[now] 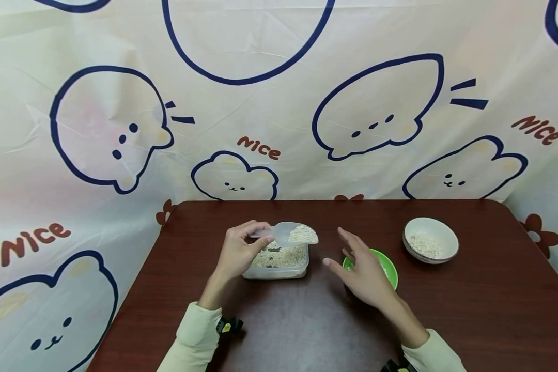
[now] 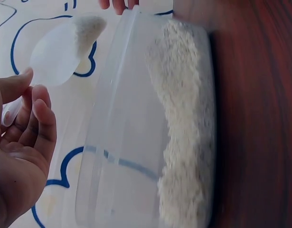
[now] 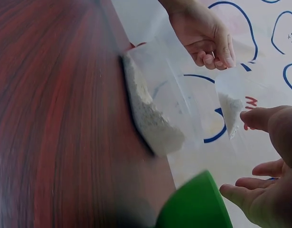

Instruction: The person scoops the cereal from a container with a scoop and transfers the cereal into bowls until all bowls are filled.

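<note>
My left hand [image 1: 242,250] pinches the handle of a clear plastic scoop [image 1: 282,233]. White grains [image 1: 303,234], looking like rice, lie heaped toward the scoop's tip. Below it stands a clear plastic container [image 1: 275,273], partly filled with the same grains [image 2: 176,118]. In the left wrist view the scoop [image 2: 53,52] is raised beyond the container's rim. To the right, my right hand [image 1: 365,268] is held with fingers spread and nothing in them, above a green bowl [image 1: 391,266]. That hand and wrist hide part of the green bowl.
A white bowl [image 1: 439,232] with some white grains in it sits at the right of the dark brown table [image 1: 483,305]. Behind the table's back edge hangs a white cloth [image 1: 297,178] printed with cartoon figures.
</note>
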Available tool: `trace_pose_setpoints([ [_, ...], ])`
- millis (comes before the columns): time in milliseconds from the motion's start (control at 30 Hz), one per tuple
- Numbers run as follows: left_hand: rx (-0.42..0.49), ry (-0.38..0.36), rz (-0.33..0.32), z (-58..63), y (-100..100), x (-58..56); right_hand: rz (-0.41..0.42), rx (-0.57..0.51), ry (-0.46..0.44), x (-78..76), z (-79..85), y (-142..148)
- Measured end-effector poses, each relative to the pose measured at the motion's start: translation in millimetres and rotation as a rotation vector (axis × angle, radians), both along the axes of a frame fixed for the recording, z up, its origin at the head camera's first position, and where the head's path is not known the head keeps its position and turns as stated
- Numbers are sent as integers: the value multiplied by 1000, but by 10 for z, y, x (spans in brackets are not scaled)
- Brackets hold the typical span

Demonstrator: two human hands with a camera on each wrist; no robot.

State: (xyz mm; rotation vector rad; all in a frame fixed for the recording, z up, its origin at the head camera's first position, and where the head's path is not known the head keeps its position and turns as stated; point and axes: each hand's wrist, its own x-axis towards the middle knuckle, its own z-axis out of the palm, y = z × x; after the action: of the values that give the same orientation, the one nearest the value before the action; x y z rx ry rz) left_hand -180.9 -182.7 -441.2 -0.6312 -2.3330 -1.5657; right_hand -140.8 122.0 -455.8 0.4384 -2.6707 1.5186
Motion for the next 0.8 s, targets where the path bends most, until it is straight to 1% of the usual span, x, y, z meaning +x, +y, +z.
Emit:
trace_pose_setpoints([
  [167, 13, 21, -28, 1, 168, -74, -32, 43, 15, 14, -6, 181],
  [300, 5, 12, -27, 13, 298, -120, -67, 82, 36, 28, -25, 310],
  [433, 19, -11, -51, 28, 439, -168, -80, 81, 48, 44, -48, 420],
  [533, 34, -6, -77, 45, 542, -206, -75, 70, 58, 46, -54, 491],
  [700, 21, 6, -91, 73, 711, -261, -106, 115, 77, 38, -22, 628],
  [800, 16, 4, -99, 82, 825, -297, -115, 114, 76, 33, -11, 727],
])
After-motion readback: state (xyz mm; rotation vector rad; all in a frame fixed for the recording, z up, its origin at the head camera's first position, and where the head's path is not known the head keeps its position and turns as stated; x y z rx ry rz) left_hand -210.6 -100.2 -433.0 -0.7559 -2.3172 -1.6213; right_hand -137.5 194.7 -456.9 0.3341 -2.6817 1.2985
